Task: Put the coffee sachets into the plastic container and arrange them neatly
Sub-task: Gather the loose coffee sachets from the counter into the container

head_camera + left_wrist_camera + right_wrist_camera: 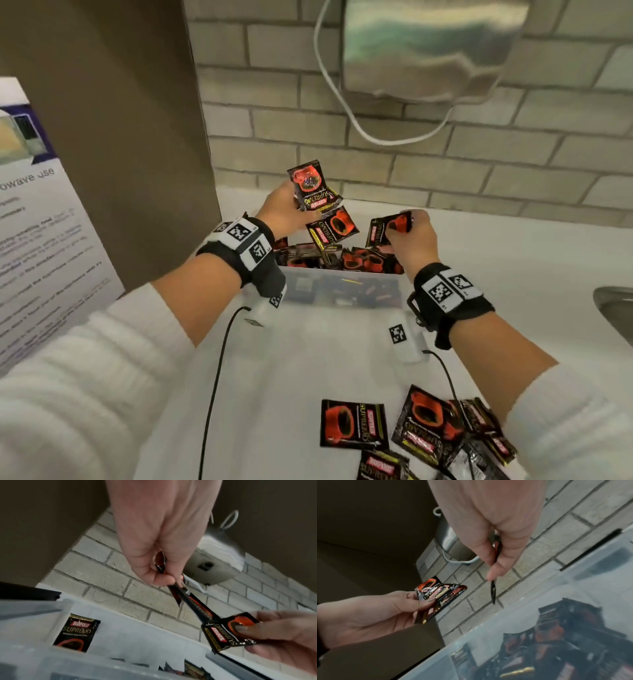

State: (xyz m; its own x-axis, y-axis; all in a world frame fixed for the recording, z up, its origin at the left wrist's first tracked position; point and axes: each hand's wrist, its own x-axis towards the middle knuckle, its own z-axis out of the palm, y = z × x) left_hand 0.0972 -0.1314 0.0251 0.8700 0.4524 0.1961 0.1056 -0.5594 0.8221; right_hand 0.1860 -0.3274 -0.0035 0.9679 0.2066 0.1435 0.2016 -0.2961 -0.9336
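A clear plastic container [342, 286] stands on the white counter against the wall, with several black-and-orange coffee sachets [359, 258] inside it. Above its far left side my left hand [286, 209] pinches a few sachets [313, 188] between thumb and fingers; the left wrist view shows them edge-on [181, 593]. My right hand [409, 236] hovers over the container's right side and pinches one sachet [390, 226], seen edge-on in the right wrist view [494, 592]. More loose sachets [428, 435] lie in a heap on the counter near me at the right.
A brown cabinet side [120, 137] rises just left of the container, with a printed notice [37, 219] on its front. A steel dispenser [431, 48] with a white cable hangs on the brick wall above. A sink rim [616, 308] shows at the right edge.
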